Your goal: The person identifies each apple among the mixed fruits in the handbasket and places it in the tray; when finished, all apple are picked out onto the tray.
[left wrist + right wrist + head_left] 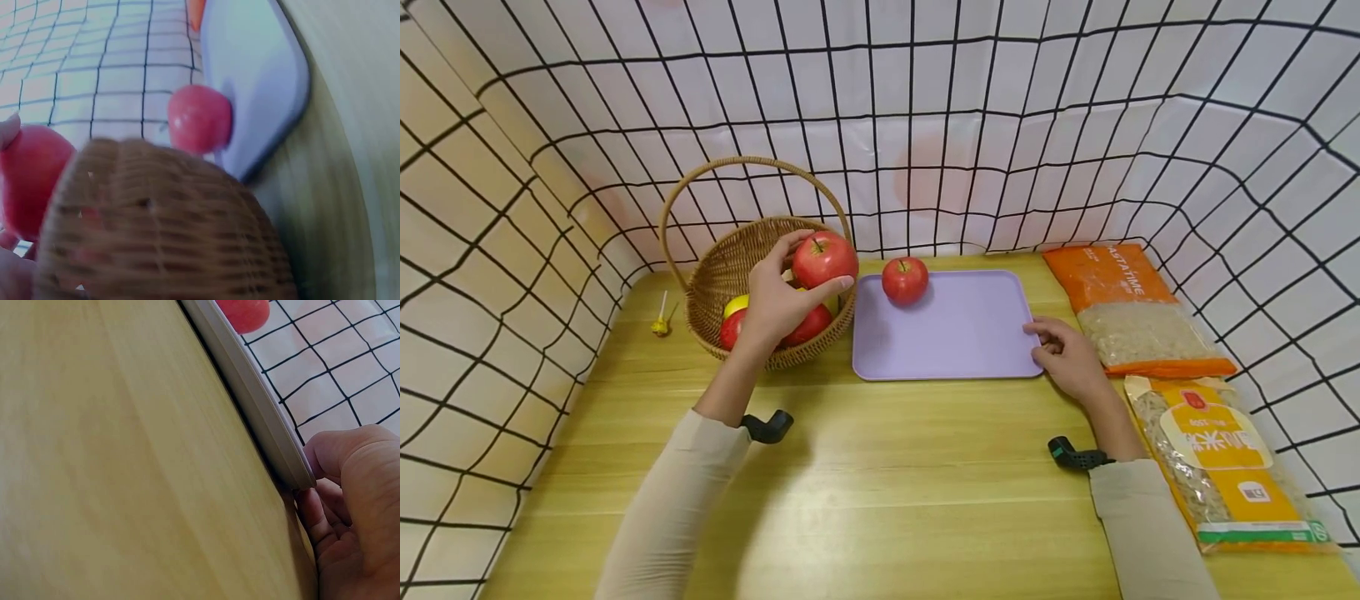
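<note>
My left hand [775, 300] grips a red apple [825, 260] by its sides, above the right part of a wicker basket [737, 260]. Inside the basket lie more red apples [808, 327] and a yellow fruit [737, 306], partly hidden behind my hand. Another red apple [905, 281] rests on the back left of a lilac tray [962, 342]. At the tray's right edge, my right hand [1071, 364] pinches the rim; the right wrist view has the thumb [325, 453] against the rim and fingers below. The left wrist view also includes the held apple [34, 178], at its left edge.
A yellow-wrapped lollipop [660, 325] lies left of the basket. On the right are an orange pasta bag [1138, 308] and a yellow bag of dried food [1225, 458]. A grid-patterned cloth [955, 125] stands behind the wooden table [910, 483] and along both sides.
</note>
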`<state>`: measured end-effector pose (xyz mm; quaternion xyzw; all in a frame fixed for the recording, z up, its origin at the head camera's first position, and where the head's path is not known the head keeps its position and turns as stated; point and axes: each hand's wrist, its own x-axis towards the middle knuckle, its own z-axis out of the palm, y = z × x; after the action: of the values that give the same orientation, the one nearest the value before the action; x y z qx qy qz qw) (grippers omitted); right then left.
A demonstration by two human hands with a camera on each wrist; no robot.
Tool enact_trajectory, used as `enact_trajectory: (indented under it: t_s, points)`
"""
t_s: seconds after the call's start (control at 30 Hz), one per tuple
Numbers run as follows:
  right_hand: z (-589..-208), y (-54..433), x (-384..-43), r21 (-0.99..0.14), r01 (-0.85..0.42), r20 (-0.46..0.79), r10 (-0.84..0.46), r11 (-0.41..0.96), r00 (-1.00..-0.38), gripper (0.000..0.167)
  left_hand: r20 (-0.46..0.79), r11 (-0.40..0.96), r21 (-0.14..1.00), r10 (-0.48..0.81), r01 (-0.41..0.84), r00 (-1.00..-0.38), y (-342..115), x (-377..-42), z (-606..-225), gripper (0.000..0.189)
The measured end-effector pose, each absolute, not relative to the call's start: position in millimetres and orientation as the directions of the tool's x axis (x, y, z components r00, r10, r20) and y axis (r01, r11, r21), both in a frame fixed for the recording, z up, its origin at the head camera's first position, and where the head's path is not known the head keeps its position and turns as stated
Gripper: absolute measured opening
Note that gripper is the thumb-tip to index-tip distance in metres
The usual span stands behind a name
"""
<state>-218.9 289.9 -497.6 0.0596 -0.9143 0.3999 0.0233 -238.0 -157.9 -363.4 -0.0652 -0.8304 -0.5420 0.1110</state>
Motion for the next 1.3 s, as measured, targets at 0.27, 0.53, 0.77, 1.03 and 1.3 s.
enact_trajectory:
  t_s: [0.27, 0.53, 0.77, 1.03, 1.3]
  points:
    - [-499.6, 288.5, -219.1, -0.714, -0.139, 0.101, -0.095, 0.687, -0.99, 0.039, 0.262, 0.347, 0.897, 0.083, 0.274, -0.961, -121.2, -235.2, -355.7, 0.082]
    - [-498.2, 290.0, -220.7, -0.727, -0.153, 0.116, -0.1, 0.67, -0.988, 0.04, 0.218, 0.34, 0.904, 0.158, 0.26, -0.963, -72.5, -246.6, -371.2, 0.082]
    - [-500.3, 290.5, -221.5, -0.724, -0.181, 0.14, -0.114, 0.666, -0.984, 0.039, 0.184, 0.377, 0.899, 0.137, 0.224, -0.973, -37.9, -257.0, -390.8, 0.085]
    - [-502.5, 288.7, -220.5, -0.716, -0.173, 0.128, -0.116, 0.676, -0.985, 0.039, 0.091, 0.377, 0.917, 0.13, 0.134, -0.987, -7.8, -269.0, -416.2, 0.091]
    - [-501.2, 288.8, -221.3, -0.712, -0.166, 0.125, -0.109, 0.683, -0.986, 0.04, 0.078, 0.43, 0.894, 0.125, 0.125, -0.989, 17.6, -280.6, -439.1, 0.086]
